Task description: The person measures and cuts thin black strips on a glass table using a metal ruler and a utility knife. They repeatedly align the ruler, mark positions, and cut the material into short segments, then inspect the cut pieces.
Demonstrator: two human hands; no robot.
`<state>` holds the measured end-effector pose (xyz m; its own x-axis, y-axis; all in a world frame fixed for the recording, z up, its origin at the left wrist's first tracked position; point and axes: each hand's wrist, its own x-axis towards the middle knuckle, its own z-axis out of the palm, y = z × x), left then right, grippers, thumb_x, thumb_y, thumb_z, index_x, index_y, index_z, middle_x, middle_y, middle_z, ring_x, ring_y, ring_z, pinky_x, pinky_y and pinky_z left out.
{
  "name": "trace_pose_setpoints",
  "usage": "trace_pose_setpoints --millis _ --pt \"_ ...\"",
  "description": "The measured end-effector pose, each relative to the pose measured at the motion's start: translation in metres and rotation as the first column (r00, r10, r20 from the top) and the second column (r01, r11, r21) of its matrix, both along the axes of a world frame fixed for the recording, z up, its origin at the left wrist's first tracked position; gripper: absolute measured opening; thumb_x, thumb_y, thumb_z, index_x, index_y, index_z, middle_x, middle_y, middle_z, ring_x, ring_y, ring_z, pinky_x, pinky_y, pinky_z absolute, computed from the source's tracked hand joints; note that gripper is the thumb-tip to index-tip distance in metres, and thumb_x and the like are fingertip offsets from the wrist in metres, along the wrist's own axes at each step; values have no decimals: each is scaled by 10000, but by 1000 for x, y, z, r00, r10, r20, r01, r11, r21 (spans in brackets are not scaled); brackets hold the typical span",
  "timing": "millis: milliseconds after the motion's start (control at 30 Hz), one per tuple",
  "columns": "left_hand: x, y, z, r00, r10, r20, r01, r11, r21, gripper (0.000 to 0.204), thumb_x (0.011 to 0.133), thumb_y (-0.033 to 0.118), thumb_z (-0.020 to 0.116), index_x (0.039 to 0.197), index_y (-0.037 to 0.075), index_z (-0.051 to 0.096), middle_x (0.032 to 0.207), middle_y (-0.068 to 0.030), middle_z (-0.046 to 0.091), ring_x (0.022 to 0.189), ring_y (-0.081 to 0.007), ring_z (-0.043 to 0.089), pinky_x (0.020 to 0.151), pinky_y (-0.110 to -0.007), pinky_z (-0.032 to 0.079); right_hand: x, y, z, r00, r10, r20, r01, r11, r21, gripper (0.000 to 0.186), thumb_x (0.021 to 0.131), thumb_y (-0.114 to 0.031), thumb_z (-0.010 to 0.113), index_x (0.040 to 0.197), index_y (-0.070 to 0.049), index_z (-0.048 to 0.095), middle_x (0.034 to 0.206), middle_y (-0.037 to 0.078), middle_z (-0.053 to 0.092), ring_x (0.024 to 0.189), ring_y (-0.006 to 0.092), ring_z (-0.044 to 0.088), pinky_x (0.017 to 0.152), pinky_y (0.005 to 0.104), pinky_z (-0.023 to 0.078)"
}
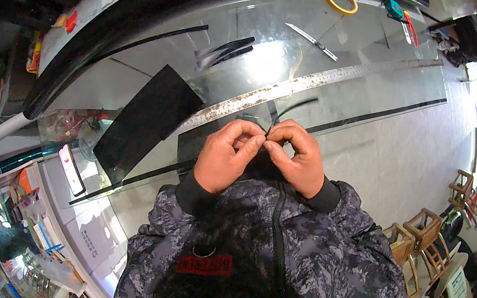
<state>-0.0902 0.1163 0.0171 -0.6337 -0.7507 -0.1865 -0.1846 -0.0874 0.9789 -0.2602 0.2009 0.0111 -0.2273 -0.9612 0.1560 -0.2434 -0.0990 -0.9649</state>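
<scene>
My left hand point(228, 154) and my right hand point(299, 160) meet over the near edge of a glass tabletop point(250, 19). Thumb and forefinger of each are pinched together, fingertips almost touching. A thin black strip point(299, 104) curves up and right from the pinch; its held end is hidden by my fingers. Just beyond my hands lies a long, rust-spotted metal ruler point(308, 84). To the left, a black rectangular sheet point(149, 115) rests on the glass, one corner at the ruler. Several narrow black offcuts point(228, 51) lie past it.
Farther off lie a cutter knife point(312, 42), a yellow tape roll point(341, 1), a teal tool point(394, 10) and a red-handled tool point(412, 33). A phone point(71, 169) sits at the left edge. Black edging point(377, 115) follows the glass. Wooden stools point(422, 228) stand at right.
</scene>
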Motion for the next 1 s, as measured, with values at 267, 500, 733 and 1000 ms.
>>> trace_pose_setpoints --millis 267,500,733,1000 --pt "-2 0 -4 986 -30 -165 53 989 141 168 1027 110 582 1113 -21 642 1084 -62 622 937 -115 640 849 -265 519 -5 -2 -7 978 -31 207 16 997 71 111 897 20 664 994 0 615 990 66 611 858 142 603 765 284 496" --pt "-2 -3 0 982 -12 -188 41 987 153 126 991 44 622 1098 -21 639 1069 -47 610 951 -119 646 846 -258 519 -5 0 -1 826 17 563 -107 986 127 102 955 13 627 1054 11 603 1054 58 590 873 115 629 775 257 525" --pt "-4 -2 8 979 -19 -203 55 984 172 105 971 1 629 1070 -33 620 1046 -56 600 916 -117 673 800 -243 535 -10 1 -3 740 49 671 -170 979 115 91 953 16 630 1038 9 598 1071 76 589 883 139 642 784 276 536" --pt "-14 -7 15 980 -36 -197 60 992 114 187 940 6 660 1105 -31 580 1025 -78 598 870 -145 702 758 -261 564 -11 -2 -5 613 95 784 -163 987 8 87 936 23 637 1012 2 598 1060 87 587 866 164 639 792 300 536"
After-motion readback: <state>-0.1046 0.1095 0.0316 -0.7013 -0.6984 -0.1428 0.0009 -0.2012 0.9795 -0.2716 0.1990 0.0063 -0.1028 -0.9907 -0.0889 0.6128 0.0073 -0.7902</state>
